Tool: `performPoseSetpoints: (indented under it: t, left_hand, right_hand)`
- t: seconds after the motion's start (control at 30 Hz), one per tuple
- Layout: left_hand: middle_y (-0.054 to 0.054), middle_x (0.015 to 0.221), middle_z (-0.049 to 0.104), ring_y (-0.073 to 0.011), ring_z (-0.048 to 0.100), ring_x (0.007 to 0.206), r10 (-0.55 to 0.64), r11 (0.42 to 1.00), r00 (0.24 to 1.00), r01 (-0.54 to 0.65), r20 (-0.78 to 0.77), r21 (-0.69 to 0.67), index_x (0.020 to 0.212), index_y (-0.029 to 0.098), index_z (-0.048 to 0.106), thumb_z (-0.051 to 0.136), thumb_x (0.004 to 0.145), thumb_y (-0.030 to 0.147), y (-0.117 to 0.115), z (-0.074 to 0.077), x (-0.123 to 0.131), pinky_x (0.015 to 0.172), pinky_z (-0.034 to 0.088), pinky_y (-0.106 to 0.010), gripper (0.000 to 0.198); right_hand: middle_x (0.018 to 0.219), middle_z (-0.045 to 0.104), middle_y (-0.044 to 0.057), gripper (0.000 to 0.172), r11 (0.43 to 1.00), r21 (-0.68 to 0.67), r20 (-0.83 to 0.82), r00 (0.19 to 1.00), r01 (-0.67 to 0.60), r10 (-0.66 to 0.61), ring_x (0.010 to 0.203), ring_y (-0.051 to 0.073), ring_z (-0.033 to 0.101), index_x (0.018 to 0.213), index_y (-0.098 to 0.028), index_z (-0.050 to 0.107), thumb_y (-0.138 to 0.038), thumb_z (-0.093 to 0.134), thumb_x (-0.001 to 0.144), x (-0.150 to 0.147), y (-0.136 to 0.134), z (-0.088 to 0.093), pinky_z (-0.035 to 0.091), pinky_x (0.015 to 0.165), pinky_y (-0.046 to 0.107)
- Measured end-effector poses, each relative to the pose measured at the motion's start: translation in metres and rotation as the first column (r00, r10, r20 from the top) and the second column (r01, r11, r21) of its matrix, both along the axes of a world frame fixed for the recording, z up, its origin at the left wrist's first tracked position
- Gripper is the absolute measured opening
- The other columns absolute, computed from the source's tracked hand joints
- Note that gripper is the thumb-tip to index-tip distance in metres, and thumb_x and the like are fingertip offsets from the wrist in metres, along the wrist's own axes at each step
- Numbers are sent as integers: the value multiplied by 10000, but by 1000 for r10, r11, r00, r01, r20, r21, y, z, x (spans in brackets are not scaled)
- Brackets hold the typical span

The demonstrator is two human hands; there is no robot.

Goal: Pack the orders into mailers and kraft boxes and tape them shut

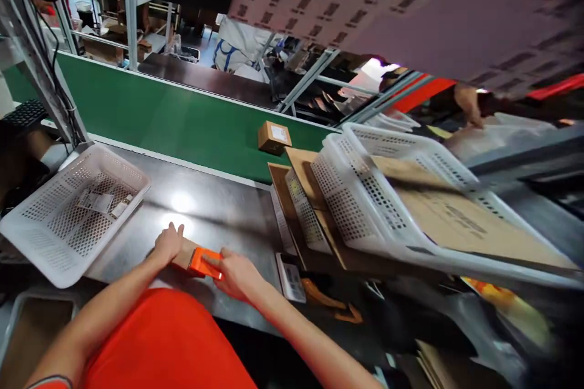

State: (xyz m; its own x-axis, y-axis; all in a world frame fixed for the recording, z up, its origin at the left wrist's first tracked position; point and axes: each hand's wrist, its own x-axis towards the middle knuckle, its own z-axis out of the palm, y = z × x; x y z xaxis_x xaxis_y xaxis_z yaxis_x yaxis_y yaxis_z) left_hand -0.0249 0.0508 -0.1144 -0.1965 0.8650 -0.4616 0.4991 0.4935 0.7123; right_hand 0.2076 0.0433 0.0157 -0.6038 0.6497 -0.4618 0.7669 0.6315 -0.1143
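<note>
1. Brown cardboard lies in front of my body: a small box on a shiny metal tabletop, close to its near edge, between my 2 hands.
2. My left hand is on the left end of the box, its fingers bent over the far side. I cannot tell whether it pinches the cardboard or only presses down.
3. My right hand is to the right of the box, its fingers closed around an orange tool, shaped like a tape dispenser. The tool's left end meets the right part of the box, so the cardboard shows between my left hand and the orange.
4. To my left sits a white plastic basket with perforated walls; a few small packets lie inside.
5. To my right, white baskets and cardboard sheets lean together at a tilt, and a large brown cardboard sheet lies in the nearest basket.
6. Beyond the tabletop runs a green belt, bearing 1 brown parcel with a white label, well apart from my hands.
7. At upper right, another person's hand hangs near clear plastic, blurred.
</note>
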Motion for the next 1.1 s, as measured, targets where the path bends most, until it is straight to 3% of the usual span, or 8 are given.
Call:
performPoseSetpoints:
  t: [0.1,0.23,0.33,0.47,0.63,0.73,0.9,1.1]
  left_hand:
    - [-352,1152,751,-477,726,1164,3,999,989,-10,-151,-42,1170,79,692,301,1082,544,-3,8,12,1020,486,-597,613]
    - [-273,1059,781,-413,744,1103,-26,998,967,10,-253,-63,1001,135,720,307,1096,539,-4,18,9,1012,505,-531,586]
    - [-218,994,791,-373,754,1059,-49,996,950,25,-309,-80,964,156,732,318,1105,499,-2,23,7,995,525,-495,556]
    - [-218,1005,802,-361,761,1045,-92,993,920,59,-381,-98,993,157,767,289,1112,487,0,26,8,975,535,-471,593]
    - [-275,1121,801,-386,759,1097,-180,982,855,125,-486,-143,1077,101,785,215,1114,475,5,27,8,967,532,-465,683]
    - [-289,1125,801,-409,761,1099,-222,972,820,143,-528,-186,1027,105,801,240,1096,532,8,27,8,942,538,-465,709]
    - [-288,1131,804,-406,765,1101,-250,963,807,148,-535,-227,935,116,813,308,1071,499,12,30,9,926,541,-446,648]
    - [-294,1213,780,-416,726,1195,-189,974,869,107,-458,-199,981,117,789,319,1065,458,15,33,13,1030,508,-489,587]
  right_hand:
    - [1018,677,65,590,999,-27,-85,996,23,-25,736,188,616,1442,-375,702,-226,685,872,27,-3,1,420,672,278]
    - [1007,684,69,643,997,-59,-146,987,54,-62,810,223,633,1434,-372,722,-243,806,810,84,-7,-1,478,750,312]
    - [1021,688,77,697,993,-97,-198,976,68,-87,874,239,641,1467,-361,702,-215,830,797,123,-7,-7,493,810,336]
    - [1062,696,81,593,977,-165,-207,963,137,-171,895,239,654,1359,-321,775,-218,842,778,149,-3,-27,517,857,336]
    - [1113,714,125,616,985,-165,-193,977,59,-91,978,281,679,1450,-326,708,-246,828,851,117,4,-70,524,881,352]
    - [1146,714,140,576,979,-178,-248,958,98,-141,1029,309,674,1428,-334,717,-197,767,871,82,6,-89,511,904,374]
    - [1065,738,157,507,930,-268,-334,881,252,-335,973,332,684,1247,-271,819,-127,733,769,52,10,-103,511,848,390]
    - [620,664,-29,459,848,-443,-372,800,291,-470,700,225,676,960,-284,878,-98,725,568,61,41,-101,510,742,307]
